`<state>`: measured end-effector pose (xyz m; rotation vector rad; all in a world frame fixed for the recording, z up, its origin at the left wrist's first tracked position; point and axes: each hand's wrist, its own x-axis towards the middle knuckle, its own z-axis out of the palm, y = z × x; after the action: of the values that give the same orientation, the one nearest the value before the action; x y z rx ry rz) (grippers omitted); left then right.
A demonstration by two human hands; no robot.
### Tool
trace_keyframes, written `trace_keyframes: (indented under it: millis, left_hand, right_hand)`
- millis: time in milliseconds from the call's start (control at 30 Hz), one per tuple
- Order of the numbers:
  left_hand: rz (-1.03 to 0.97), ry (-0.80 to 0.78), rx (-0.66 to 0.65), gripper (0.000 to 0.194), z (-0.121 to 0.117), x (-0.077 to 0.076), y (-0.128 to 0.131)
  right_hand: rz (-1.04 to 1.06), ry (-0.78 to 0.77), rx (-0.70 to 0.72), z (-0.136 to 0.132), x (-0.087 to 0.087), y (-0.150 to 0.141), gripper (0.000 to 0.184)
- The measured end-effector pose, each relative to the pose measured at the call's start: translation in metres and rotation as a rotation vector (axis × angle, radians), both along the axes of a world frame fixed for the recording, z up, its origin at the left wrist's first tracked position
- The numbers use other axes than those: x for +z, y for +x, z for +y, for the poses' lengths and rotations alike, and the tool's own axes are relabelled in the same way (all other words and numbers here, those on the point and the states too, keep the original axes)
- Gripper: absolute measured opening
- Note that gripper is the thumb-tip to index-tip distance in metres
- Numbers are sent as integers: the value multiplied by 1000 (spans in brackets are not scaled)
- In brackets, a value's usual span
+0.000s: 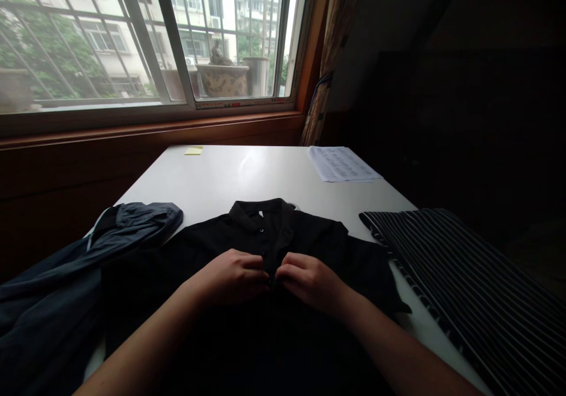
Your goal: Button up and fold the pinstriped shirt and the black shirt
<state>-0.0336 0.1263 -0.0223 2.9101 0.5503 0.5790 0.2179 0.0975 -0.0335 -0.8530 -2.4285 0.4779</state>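
Note:
A black short-sleeved polo shirt [207, 237] lies face up on the white table [265, 175], its collar toward the window and its neck open. Small buttons show along the front placket. My left hand [236, 272] is closed on the left edge of the placket, fingers bent and pressed together. Facing it across a narrow gap, my right hand [309, 278] pinches the other edge of the placket. My fingertips hide the cloth between them, so I cannot see whether a button is held.
Dark blue-grey clothing [137, 225] lies bunched at the left. A black striped cloth [442, 248] hangs over the table's right side. Printed sheets [342, 163] lie at the far right, a yellow sticky note [193, 150] at the far left. Behind stands a barred window [190, 42] with a curtain [327, 60].

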Motion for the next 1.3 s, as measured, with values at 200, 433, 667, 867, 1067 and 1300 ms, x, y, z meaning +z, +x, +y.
trace_keyframes:
  millis: [200,433,667,867,1067,1300]
  left_hand:
    - [53,100,-55,17,1,0,1]
    - [98,159,-69,23,0,8,1]
    - [17,216,-17,28,-2,6,2]
    - [-121,101,31,31,-5,5,4]
    - [-152,116,20,32,-7,7,7]
    - [-175,116,8,31,-9,6,7]
  right_hand:
    - [14,27,-28,-1,1,1,17]
    - [3,57,-18,-1,2,1,23]
    - [59,26,-37,-3,2,0,23]
    - [147,-24,-44,-3,2,-2,21]
    - [277,-143,-52,-3,-1,-2,17]
    - [384,-245,-76,-1,2,-4,9]
